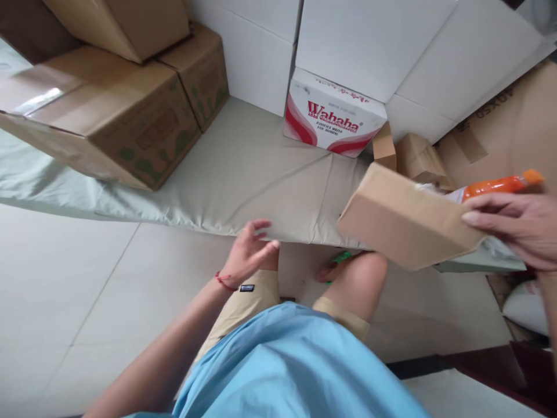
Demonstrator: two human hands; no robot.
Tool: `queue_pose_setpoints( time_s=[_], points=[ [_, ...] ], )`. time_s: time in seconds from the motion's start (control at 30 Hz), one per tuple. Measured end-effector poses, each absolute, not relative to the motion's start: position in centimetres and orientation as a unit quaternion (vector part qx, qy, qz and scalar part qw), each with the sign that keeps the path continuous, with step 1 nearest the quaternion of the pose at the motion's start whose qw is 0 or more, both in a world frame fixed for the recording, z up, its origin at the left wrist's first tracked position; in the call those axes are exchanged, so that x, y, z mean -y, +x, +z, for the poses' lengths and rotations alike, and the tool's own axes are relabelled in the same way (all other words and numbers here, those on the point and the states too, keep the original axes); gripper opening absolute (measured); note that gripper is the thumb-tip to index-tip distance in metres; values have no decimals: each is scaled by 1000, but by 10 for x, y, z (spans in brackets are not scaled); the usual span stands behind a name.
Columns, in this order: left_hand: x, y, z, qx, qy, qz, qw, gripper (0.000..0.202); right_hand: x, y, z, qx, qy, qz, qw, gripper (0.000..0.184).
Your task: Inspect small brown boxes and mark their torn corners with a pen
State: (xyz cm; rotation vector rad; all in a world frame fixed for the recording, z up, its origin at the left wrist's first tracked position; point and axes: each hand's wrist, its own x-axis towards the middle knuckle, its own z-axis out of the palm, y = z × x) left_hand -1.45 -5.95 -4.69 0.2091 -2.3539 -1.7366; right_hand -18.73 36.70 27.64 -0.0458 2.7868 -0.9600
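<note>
My right hand point(517, 226) grips the right end of a small plain cardboard box point(400, 217), held tilted above the edge of a pale green mat point(243, 174). My left hand point(250, 249) hangs empty with fingers apart near my left knee, at the mat's front edge; a red cord is around its wrist. Behind the held box lies an orange tube-like item point(496, 186) in clear wrap.
Large brown cartons point(108, 110) are stacked at the left on the mat. A white and red "Wahaha" carton point(333, 113) stands against white boxes point(369, 40) at the back. Flattened cardboard point(505, 128) leans at the right. Tiled floor point(65, 290) lies in front.
</note>
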Motion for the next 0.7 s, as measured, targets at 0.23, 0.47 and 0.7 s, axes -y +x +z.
queue_pose_setpoints(
  time_s=[0.23,0.47,0.7],
  points=[
    [34,-10,-36,736,-84,-671,31,153,-285,-140,166,-863,-170,-395,266,46],
    [39,-15,-39,802,-66,-594,9,141,-268,-111,65,-902,-308,-275,-123,19],
    [18,3,-40,834,-19,-550,25,116,-295,-80,28,-892,-307,-320,-80,42]
  ],
)
